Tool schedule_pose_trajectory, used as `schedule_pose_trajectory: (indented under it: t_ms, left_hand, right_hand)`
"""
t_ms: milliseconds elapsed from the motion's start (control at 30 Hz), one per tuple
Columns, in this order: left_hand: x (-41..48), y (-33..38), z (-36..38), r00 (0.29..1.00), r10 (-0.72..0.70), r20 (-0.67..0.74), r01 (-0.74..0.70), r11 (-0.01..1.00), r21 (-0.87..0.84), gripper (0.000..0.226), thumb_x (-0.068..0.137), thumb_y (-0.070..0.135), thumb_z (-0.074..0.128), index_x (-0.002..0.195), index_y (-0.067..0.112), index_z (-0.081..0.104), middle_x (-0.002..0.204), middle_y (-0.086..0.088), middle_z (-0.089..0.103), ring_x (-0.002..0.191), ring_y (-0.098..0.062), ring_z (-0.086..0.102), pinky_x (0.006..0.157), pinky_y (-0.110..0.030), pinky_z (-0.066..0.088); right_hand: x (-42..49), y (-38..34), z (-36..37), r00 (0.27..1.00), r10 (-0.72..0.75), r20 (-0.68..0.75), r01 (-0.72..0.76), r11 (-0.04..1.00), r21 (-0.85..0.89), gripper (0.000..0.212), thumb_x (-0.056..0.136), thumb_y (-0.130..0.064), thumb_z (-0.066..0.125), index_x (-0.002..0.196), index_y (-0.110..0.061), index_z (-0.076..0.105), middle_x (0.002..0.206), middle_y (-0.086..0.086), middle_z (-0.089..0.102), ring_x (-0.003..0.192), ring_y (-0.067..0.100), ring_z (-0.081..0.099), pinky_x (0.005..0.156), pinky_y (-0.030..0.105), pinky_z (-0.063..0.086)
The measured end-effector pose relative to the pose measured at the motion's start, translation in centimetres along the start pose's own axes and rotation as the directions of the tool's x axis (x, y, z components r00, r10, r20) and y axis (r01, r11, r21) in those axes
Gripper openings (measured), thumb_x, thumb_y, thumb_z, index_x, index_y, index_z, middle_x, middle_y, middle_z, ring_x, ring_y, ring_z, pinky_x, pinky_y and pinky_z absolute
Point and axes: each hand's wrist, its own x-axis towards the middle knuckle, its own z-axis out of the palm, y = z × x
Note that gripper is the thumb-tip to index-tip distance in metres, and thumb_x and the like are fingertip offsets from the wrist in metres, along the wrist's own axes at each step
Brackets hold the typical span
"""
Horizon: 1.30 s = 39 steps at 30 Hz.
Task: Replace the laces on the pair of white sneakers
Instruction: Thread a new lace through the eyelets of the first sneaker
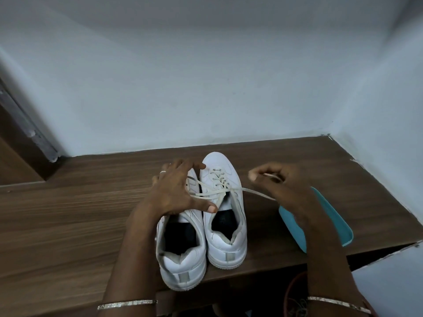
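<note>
On the wooden tabletop point(68, 213), close to the wall, the two white sneakers stand side by side, toes pointing away and heels towards the person. The left hand point(176, 188) is laid flat over the front of the left sneaker point(180, 255), fingers spread and fairly straight, thumb down by the tongue of its neighbour. It looks like a steadying press, not a grab. Over to the right hand point(281, 181): fingers curled, tips pinched together on the free end of a cream lace point(251, 191), which runs taut from the eyelets of the right sneaker point(225, 245) out to that pinch.

So where are we? Early, by my reading. The right sneaker has lace crossed through its lower eyelets, while the upper rows look slack and drawn loose, so this seems to be the unthreading stage. Another strand runs in under the left palm, but how that shoe is laced is hidden by the hand. No fresh pair of laces shows plainly anywhere. A teal tray point(295, 227) lies just right of the shoes, partly under the right forearm. Left to do, I'd say: finish pulling out both old laces, then thread new ones.
</note>
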Motion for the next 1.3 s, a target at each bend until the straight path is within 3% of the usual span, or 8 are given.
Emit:
schedule_pose_trajectory:
  t_ms: [167, 467, 633, 767, 867, 1033, 1167, 1300]
  left_hand:
    - [0.1, -0.7, -0.3, 0.998, -0.011, -0.056, 0.008, 0.998, -0.066, 0.096, 0.026, 0.084, 0.073, 0.113, 0.054, 0.045, 0.109, 0.024, 0.045, 0.102, -0.008, 0.055, 0.099, -0.05, 0.045]
    - [-0.3, -1.5, -0.7, 0.997, 0.018, -0.071, -0.024, 0.996, -0.091, 0.102, 0.026, 0.081, 0.073, 0.121, 0.052, 0.047, 0.111, 0.018, 0.046, 0.095, -0.01, 0.055, 0.093, -0.053, 0.05]
    - [-0.3, -1.4, -0.8, 0.999, -0.019, -0.036, 0.015, 0.993, -0.113, 0.105, 0.028, 0.08, 0.071, 0.124, 0.047, 0.048, 0.102, 0.019, 0.056, 0.087, 0.002, 0.056, 0.094, -0.049, 0.049]
    - [0.0, -1.5, -0.8, 0.999, -0.041, -0.011, 0.04, 0.993, -0.11, 0.074, 0.033, 0.08, 0.073, 0.095, 0.041, 0.063, 0.081, 0.022, 0.067, 0.067, 0.007, 0.055, 0.092, -0.047, 0.048]
    - [-0.3, -0.9, -1.0, 0.999, -0.041, -0.002, 0.041, 0.997, -0.066, 0.043, 0.05, 0.068, 0.086, 0.075, 0.035, 0.072, 0.07, 0.029, 0.065, 0.066, 0.007, 0.055, 0.092, -0.038, 0.034]
    - [-0.5, 0.5, -0.9, 1.0, -0.002, 0.004, 0.002, 0.997, -0.076, 0.035, 0.054, 0.066, 0.083, 0.074, 0.037, 0.077, 0.073, 0.026, 0.069, 0.077, 0.012, 0.056, 0.088, -0.036, 0.022]
    - [0.1, 1.1, -0.1, 0.996, 0.08, 0.033, -0.08, 0.997, -0.021, 0.022, 0.066, 0.058, 0.083, 0.075, 0.038, 0.077, 0.072, 0.029, 0.068, 0.076, 0.009, 0.057, 0.096, -0.033, 0.031]
    - [0.0, 0.9, -0.2, 0.991, 0.117, 0.063, -0.107, 0.985, -0.138, 0.009, 0.077, 0.034, 0.084, 0.078, 0.028, 0.078, 0.075, 0.014, 0.073, 0.073, 0.006, 0.062, 0.068, -0.01, 0.041]
  right_hand:
    - [0.3, 0.0, 1.9, 0.96, -0.016, 0.281, 0.057, 0.989, -0.137, 0.01, 0.084, -0.03, 0.081, 0.091, -0.023, 0.08, 0.09, -0.009, 0.078, 0.09, 0.01, 0.072, 0.089, 0.036, 0.057]
    - [0.4, 1.2, -0.3, 1.0, -0.007, -0.016, 0.012, 0.949, 0.314, 0.009, 0.095, -0.016, 0.063, 0.09, -0.014, 0.07, 0.084, 0.002, 0.071, 0.078, 0.009, 0.064, 0.07, 0.024, 0.052]
    - [0.1, 1.0, -2.6, 0.985, 0.146, -0.087, 0.013, 0.444, 0.896, 0.02, 0.099, -0.024, 0.053, 0.083, -0.014, 0.06, 0.083, 0.004, 0.067, 0.1, 0.028, 0.073, 0.097, 0.043, 0.057]
    - [-0.3, 0.9, -3.4, 0.982, 0.148, -0.115, 0.084, 0.2, 0.976, 0.03, 0.103, -0.021, 0.04, 0.076, -0.015, 0.051, 0.064, -0.003, 0.041, 0.05, 0.009, 0.045, 0.071, 0.029, 0.061]
    - [-0.2, 0.9, -3.2, 0.99, 0.135, -0.05, -0.013, 0.431, 0.902, 0.022, 0.098, -0.022, 0.044, 0.078, -0.018, 0.051, 0.062, -0.005, 0.041, 0.041, 0.004, 0.031, 0.036, 0.015, 0.03]
    - [-0.2, 0.0, -1.1, 0.997, 0.04, 0.069, -0.058, 0.958, 0.281, 0.003, 0.087, -0.012, 0.072, 0.087, -0.015, 0.071, 0.073, 0.001, 0.067, 0.058, 0.013, 0.06, 0.044, 0.02, 0.041]
    - [0.0, -0.3, 0.9, 0.967, -0.024, 0.255, 0.019, 1.0, 0.023, 0.014, 0.081, -0.016, 0.084, 0.094, -0.016, 0.079, 0.09, 0.005, 0.078, 0.088, 0.03, 0.072, 0.084, 0.036, 0.062]
    - [0.3, 0.1, 1.5, 0.955, -0.008, 0.297, 0.035, 0.996, -0.085, 0.014, 0.079, -0.024, 0.085, 0.09, -0.017, 0.08, 0.086, 0.005, 0.078, 0.089, 0.034, 0.071, 0.088, 0.051, 0.059]
